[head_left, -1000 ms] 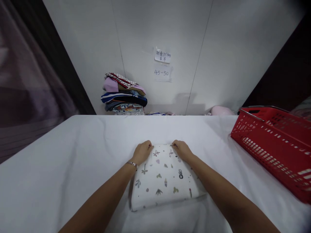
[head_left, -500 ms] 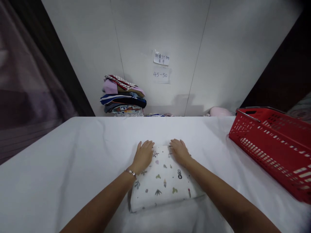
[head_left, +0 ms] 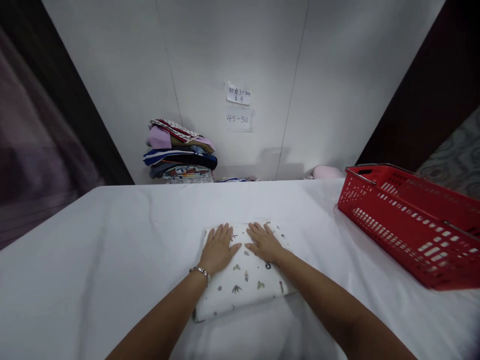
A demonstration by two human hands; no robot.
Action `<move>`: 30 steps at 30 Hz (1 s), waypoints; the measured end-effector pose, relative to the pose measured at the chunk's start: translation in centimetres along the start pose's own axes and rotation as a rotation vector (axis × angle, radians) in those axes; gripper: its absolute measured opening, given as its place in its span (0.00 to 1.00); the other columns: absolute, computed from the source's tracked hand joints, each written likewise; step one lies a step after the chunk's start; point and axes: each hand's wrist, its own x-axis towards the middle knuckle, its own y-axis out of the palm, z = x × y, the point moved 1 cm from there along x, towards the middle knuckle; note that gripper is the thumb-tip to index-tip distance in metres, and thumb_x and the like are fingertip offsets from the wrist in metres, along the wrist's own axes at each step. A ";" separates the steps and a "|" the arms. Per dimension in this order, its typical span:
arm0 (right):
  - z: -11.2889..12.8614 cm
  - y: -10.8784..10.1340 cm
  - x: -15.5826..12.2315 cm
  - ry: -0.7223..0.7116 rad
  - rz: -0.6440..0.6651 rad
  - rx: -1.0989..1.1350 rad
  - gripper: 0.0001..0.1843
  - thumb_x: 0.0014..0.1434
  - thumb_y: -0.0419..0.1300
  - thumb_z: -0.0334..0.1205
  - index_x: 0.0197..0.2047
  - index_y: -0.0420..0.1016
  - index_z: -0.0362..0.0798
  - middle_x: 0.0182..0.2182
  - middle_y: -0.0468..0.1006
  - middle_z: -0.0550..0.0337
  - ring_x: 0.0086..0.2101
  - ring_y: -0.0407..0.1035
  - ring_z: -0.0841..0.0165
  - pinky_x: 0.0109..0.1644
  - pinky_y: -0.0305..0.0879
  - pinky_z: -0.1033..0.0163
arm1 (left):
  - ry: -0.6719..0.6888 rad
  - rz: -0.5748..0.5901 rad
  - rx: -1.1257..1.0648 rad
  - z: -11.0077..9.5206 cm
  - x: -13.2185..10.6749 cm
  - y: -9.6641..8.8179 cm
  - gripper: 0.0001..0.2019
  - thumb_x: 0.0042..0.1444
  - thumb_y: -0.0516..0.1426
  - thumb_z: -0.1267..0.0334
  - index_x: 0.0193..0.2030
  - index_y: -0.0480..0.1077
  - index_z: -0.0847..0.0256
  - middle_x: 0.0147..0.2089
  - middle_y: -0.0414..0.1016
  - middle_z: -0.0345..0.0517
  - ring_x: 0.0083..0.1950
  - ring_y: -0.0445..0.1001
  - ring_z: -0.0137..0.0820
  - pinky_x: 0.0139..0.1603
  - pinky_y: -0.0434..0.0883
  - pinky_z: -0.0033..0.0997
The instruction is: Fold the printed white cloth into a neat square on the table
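Note:
A folded white cloth [head_left: 243, 287] printed with small plants and shapes lies on the white-covered table [head_left: 93, 260] in front of me. My left hand [head_left: 218, 248] rests flat on its far left part, fingers stretched out. A thin bracelet circles that wrist. My right hand [head_left: 263, 243] lies flat beside it on the far right part, fingers spread. The thumbs nearly meet at the middle of the cloth. Neither hand holds anything.
A red plastic basket [head_left: 408, 225] with a metal handle stands on the table at the right. Behind the table's far edge, a stack of folded clothes [head_left: 180, 150] leans by the white wall, under two paper notes [head_left: 238, 107]. A pink item [head_left: 326, 172] lies at the wall.
Both hands went from curled at the cloth's far edge to lying flat on top of it, and slid inward toward each other. The view shifted slightly to the right.

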 end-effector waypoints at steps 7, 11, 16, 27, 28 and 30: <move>-3.0 -1.2 -5.7 0.392 -0.357 0.310 0.28 0.58 0.51 0.45 0.61 0.57 0.46 0.61 0.56 0.51 0.60 0.49 0.62 0.62 0.47 0.53 | -0.269 -0.275 -0.127 1.9 -3.0 -2.5 0.27 0.57 0.46 0.51 0.60 0.57 0.64 0.63 0.56 0.57 0.64 0.53 0.41 0.62 0.53 0.43; -4.2 -1.2 -9.7 0.672 -0.342 0.614 0.31 0.56 0.53 0.45 0.61 0.56 0.43 0.52 0.69 0.49 0.48 0.67 0.63 0.53 0.61 0.58 | -0.602 -0.133 -0.379 2.5 -6.1 -2.8 0.32 0.54 0.48 0.47 0.61 0.53 0.67 0.54 0.67 0.59 0.51 0.69 0.42 0.49 0.66 0.40; -3.1 -2.2 -10.7 0.789 -0.234 0.650 0.35 0.51 0.57 0.53 0.59 0.60 0.44 0.46 0.74 0.49 0.43 0.70 0.61 0.47 0.66 0.58 | -0.752 0.049 -0.620 1.9 -6.7 -3.7 0.31 0.47 0.53 0.42 0.50 0.64 0.68 0.49 0.72 0.60 0.47 0.72 0.44 0.44 0.68 0.39; -7.7 -6.8 -12.7 0.663 -0.084 0.615 0.21 0.44 0.64 0.44 0.42 0.75 0.45 0.40 0.78 0.54 0.40 0.72 0.59 0.44 0.67 0.60 | -0.782 0.424 -1.606 -8.1 -12.9 -3.1 0.29 0.45 0.60 0.47 0.51 0.64 0.62 0.43 0.76 0.56 0.39 0.76 0.40 0.42 0.72 0.41; -8.2 -7.2 -13.0 0.692 -0.061 0.555 0.21 0.43 0.65 0.43 0.41 0.76 0.45 0.41 0.78 0.54 0.42 0.71 0.59 0.46 0.66 0.60 | -0.770 0.474 -1.617 -8.8 -13.7 -2.8 0.30 0.46 0.59 0.46 0.52 0.63 0.62 0.42 0.76 0.56 0.38 0.76 0.40 0.42 0.72 0.42; -8.8 -7.8 -13.2 0.749 -0.011 0.528 0.22 0.44 0.65 0.45 0.43 0.75 0.45 0.44 0.76 0.53 0.44 0.70 0.59 0.47 0.65 0.60 | -0.752 0.490 -1.644 -9.4 -14.4 -2.6 0.30 0.47 0.58 0.45 0.53 0.63 0.62 0.44 0.76 0.56 0.38 0.76 0.39 0.44 0.71 0.42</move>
